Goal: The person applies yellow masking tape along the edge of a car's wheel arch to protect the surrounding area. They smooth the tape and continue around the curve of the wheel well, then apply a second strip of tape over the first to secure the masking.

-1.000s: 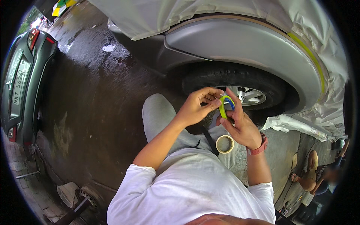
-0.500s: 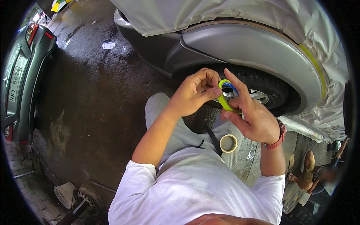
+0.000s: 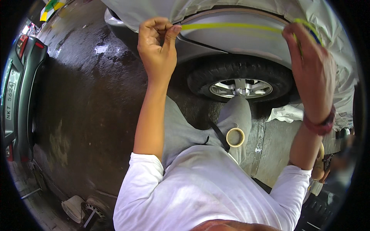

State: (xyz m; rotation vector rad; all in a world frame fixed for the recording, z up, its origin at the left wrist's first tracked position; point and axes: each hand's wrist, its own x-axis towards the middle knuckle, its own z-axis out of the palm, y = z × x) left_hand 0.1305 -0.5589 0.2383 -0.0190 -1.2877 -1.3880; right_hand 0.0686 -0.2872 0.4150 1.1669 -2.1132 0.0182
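A yellow-green strip of masking tape [image 3: 231, 25] is stretched nearly straight between my two hands, in front of a silver car fender [image 3: 246, 40]. My left hand [image 3: 157, 48] pinches its free end between thumb and fingers. At the other side my right hand [image 3: 314, 63], slightly smeared by motion, holds the masking tape roll [image 3: 308, 27], partly hidden behind the fingers. Masking film [image 3: 154, 10] covers the car body above the fender. A second tape roll [image 3: 235, 137], cream-coloured, rests at my thigh beside a black strap [image 3: 219, 135].
Below the fender is a wheel [image 3: 241, 73] with a silver rim, close to my knee. A dark green car [image 3: 29, 96] stands at the left on wet floor [image 3: 84, 115]. A white bucket [image 3: 73, 209] is at lower left. Another person [image 3: 339, 165], blurred, is at the right edge.
My hands have moved up and far apart, the right one to the right with the roll, the left one to the left. A length of tape is now drawn out between them.
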